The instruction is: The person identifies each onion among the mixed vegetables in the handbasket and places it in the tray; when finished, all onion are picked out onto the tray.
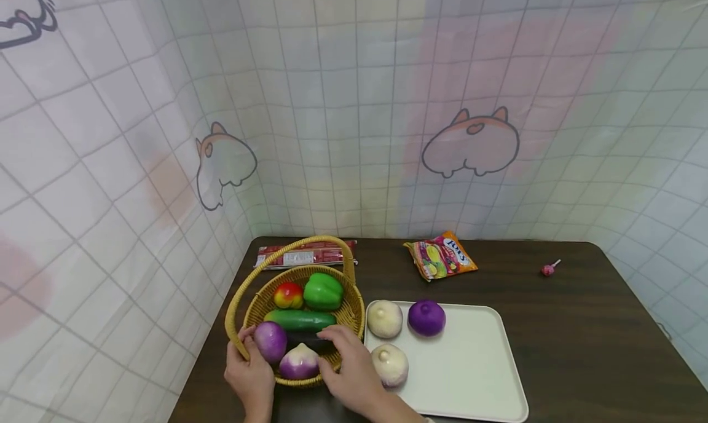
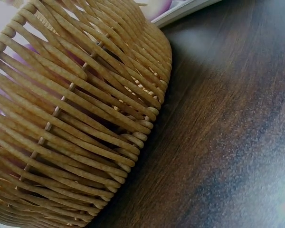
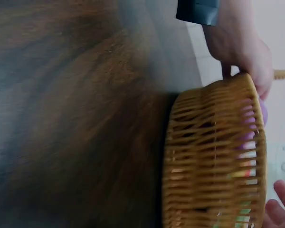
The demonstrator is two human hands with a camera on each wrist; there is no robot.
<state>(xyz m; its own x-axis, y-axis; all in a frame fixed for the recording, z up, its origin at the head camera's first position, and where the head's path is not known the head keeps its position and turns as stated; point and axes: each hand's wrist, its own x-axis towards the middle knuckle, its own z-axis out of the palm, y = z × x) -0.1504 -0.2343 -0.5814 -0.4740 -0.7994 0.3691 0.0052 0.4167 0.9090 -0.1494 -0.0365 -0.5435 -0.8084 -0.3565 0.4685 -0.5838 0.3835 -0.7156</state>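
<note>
A woven wicker basket [image 1: 354, 306] with a tall handle stands on the dark table. My left hand [image 1: 250, 371] grips its near-left rim by the handle's foot; the right wrist view also shows that left hand [image 3: 249, 54] on the rim. Over the near-right rim is my right hand [image 1: 354, 374], fingers spread and apart, thumb beside a white-and-purple turnip [image 1: 299, 364]. Also in the basket lie a purple round vegetable [image 1: 270, 342], a cucumber [image 1: 301, 320], a green bell pepper [image 1: 323, 291], a red-yellow fruit [image 1: 288, 295] and a dark, partly hidden eggplant [image 1: 298, 338].
Right of the basket, a white tray [image 1: 470, 361] bears two pale turnips [image 1: 385, 319] and a deep purple one [image 1: 426, 318]. Behind are a red packet [image 1: 310, 256], partly behind the handle, an orange candy bag [image 1: 440, 256] and a lollipop [image 1: 548, 268]. Grid-patterned cloth surrounds the table.
</note>
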